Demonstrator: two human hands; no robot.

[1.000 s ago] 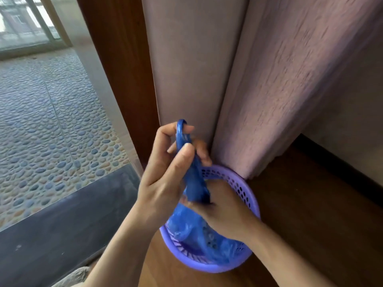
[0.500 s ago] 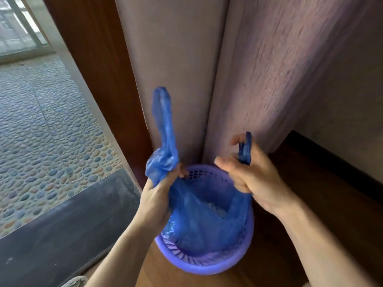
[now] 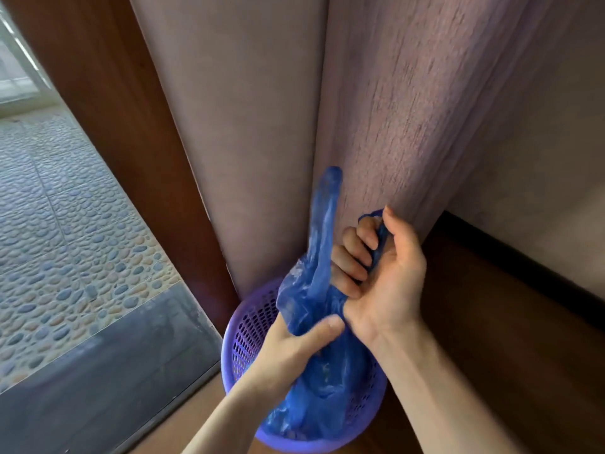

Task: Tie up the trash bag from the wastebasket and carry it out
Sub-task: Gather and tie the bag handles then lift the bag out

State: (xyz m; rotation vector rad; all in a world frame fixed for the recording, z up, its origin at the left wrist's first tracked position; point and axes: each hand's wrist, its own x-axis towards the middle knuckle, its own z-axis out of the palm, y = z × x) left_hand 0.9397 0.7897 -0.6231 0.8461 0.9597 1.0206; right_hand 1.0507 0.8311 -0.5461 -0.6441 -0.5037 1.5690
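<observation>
Bag (image 3: pixel 322 365): blue plastic, seated in the purple perforated basket (image 3: pixel 244 326), which stands on the wooden floor (image 3: pixel 497 339) in the corner at the foot of the curtain (image 3: pixel 376 109). Body of the bag fills the basket; its mouth is gathered and drawn up above the rim.

Orientation: one handle (image 3: pixel 325 217) stands free, a long twisted strip with its long axis near vertical, tip pointing up and slightly right, in front of the curtain fold. The other handle is wrapped inside the right fist; only a short loop shows at the top of it.

Hands: left hand (image 3: pixel 294 348) closed around the bunched neck of the bag just above the basket rim, thumb pressed across the plastic. Right hand (image 3: pixel 383 267) closed on the second handle, fingers (image 3: pixel 353 257) curled, palm toward the camera, wrist just above the left thumb. The two hands are touching or nearly so.

Change against 0.5 s ago: hands were then apart, one at each side of the basket, each lifting a handle, the bag mouth open between them. Now they have come together over the basket and the mouth is gathered shut. The upright handle sits further right than before.

Writing: none legible on bag or basket.

Left of the corner: brown door frame (image 3: pixel 108 109), pebble-pattern tiles (image 3: pixel 65 224) beyond.
</observation>
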